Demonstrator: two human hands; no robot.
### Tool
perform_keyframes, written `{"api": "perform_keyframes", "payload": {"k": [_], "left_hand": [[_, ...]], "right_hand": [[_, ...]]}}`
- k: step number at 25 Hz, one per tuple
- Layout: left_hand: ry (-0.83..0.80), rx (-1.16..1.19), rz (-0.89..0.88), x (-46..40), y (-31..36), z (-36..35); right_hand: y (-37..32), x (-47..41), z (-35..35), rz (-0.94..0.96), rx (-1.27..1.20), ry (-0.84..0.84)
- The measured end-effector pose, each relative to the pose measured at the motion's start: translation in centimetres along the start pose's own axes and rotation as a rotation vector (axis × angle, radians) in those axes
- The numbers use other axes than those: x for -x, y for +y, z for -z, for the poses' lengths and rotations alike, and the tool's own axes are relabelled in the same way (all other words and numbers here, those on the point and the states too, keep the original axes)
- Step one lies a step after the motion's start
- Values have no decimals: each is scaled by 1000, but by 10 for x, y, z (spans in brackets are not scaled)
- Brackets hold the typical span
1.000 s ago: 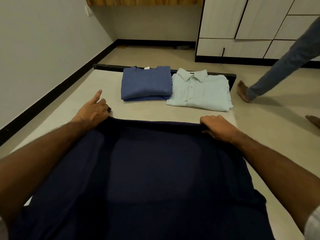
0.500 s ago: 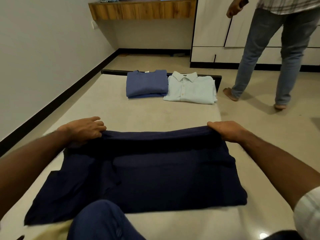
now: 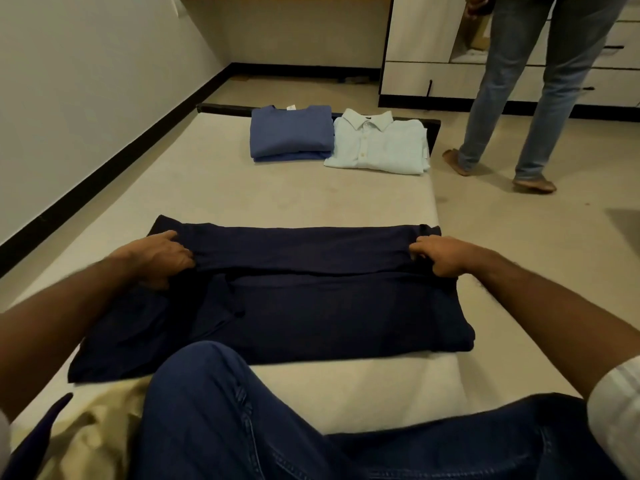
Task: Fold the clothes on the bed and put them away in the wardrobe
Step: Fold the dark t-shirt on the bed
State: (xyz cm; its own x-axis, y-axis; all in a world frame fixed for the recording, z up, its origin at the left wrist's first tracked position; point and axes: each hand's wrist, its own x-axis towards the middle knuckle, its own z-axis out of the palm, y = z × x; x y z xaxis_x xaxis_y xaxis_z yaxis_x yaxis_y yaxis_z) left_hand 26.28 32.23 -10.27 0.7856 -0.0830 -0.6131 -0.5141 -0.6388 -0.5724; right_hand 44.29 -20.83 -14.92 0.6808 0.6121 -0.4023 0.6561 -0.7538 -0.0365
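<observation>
While both hands grip the navy garment (image 3: 311, 292) | left hand (image 3: 157, 258) at 9, right hand (image 3: 440, 254) at 3, fingers curled on cloth | cream bed (image 3: 214, 199); white wardrobe (image 3: 415, 46) at 1

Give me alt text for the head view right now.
Both hands, left and right, grip a navy garment spread on the bed. Beyond lie a folded blue top and pale shirt; a person stands at the wardrobe.

no legible txt, white neck tag on blue sweater (image 3: 290, 133) too small to read
</observation>
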Motion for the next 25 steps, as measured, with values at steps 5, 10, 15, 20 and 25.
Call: {"api": "perform_keyframes", "payload": {"k": [5, 10, 15, 20, 25], "left_hand": [[18, 183, 142, 4, -1, -16], [226, 443, 250, 33, -8, -53], [527, 812, 245, 52, 7, -73], [888, 1061, 309, 52, 13, -87], [795, 1254, 342, 43, 2, -107]], "right_hand": [[-67, -28, 2, 105, -243, 186], [-196, -91, 10, 328, -381, 193], [-329, -135, 37, 543, -594, 248], [-409, -154, 52, 513, -802, 242], [-414, -180, 35, 463, -769, 175]]}}
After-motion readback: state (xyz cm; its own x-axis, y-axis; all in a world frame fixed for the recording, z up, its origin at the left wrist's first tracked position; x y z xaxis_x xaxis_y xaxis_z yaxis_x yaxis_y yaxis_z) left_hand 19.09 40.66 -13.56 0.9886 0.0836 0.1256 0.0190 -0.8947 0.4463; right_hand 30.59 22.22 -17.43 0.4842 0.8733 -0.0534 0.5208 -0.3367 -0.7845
